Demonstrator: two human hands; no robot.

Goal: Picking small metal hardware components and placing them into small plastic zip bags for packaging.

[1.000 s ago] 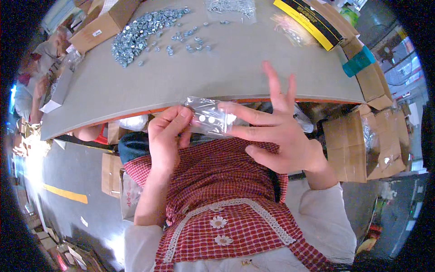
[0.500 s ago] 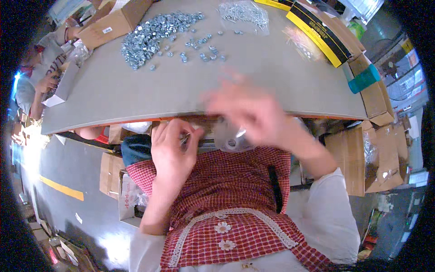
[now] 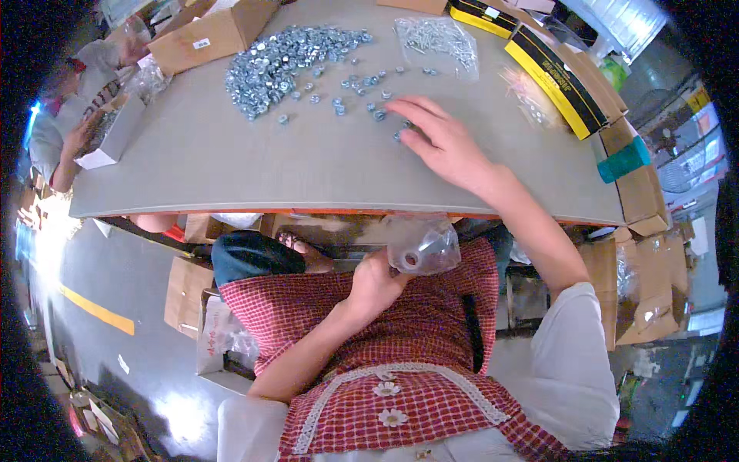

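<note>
Over the table, my right hand [image 3: 446, 146] is open, thumb and fingers apart, with its fingertips beside a few loose metal nuts [image 3: 379, 115]. More of these small silvery pieces lie scattered to the left, below a large heap of them [image 3: 289, 65]. Below the table edge, my left hand [image 3: 376, 283] is closed above my lap. Its fingertips meet the side of a clear plastic bag [image 3: 435, 250] that shows a round ring. Something small and dark shows at those fingertips, but I cannot make out what they hold.
A clear bag of screws [image 3: 439, 42] lies at the back. Yellow-and-black boxes [image 3: 550, 81] and a teal roll [image 3: 623, 159] line the right side. A cardboard box [image 3: 208, 42] stands at the back left. Another person's hand [image 3: 81, 138] is at a white box [image 3: 115, 138].
My right hand has moved from the table edge out to the loose nuts. My left hand has shifted right, to the clear plastic bag. The view has tilted slightly.
</note>
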